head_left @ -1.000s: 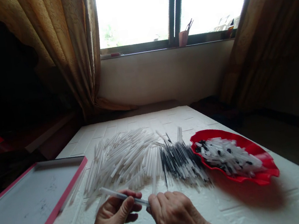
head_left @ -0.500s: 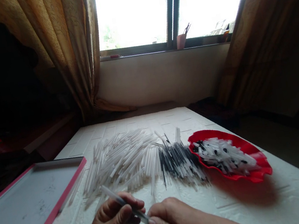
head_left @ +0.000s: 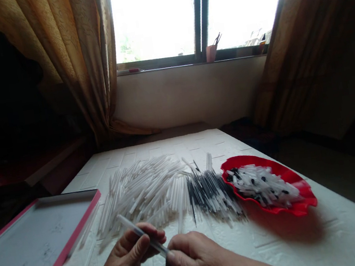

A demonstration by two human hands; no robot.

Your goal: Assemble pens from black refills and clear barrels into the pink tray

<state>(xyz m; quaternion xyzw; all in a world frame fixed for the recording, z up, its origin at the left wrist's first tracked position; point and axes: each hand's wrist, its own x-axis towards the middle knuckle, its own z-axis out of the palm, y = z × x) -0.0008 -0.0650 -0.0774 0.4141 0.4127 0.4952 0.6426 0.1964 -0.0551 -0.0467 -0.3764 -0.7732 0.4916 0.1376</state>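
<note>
A translucent plastic tube (head_left: 129, 225), slim like a pen barrel, slants between my hands above the near part of the table. My left hand (head_left: 129, 255) pinches it around the middle between thumb and fingers. At the tube's lower end, my right hand (head_left: 195, 256) grips it with thumb and bent forefinger, which hide the tip. Beyond my hands lies a wide heap of similar clear tubes (head_left: 145, 187). Right of that heap is a pile of thin dark refill-like sticks (head_left: 208, 188) with pale ends.
A red wavy-rimmed plate (head_left: 303, 189) on the right holds small clear and black pieces (head_left: 263, 184). At left lies a shallow pink-edged tray (head_left: 25, 256). Behind the white table (head_left: 283, 246) are a wall, a window and curtains (head_left: 87, 75); a pink cup (head_left: 211, 53) stands on the sill.
The view has shifted slightly. Both hands, still holding the tube, appear a little higher and further left; the grip looks much the same.
</note>
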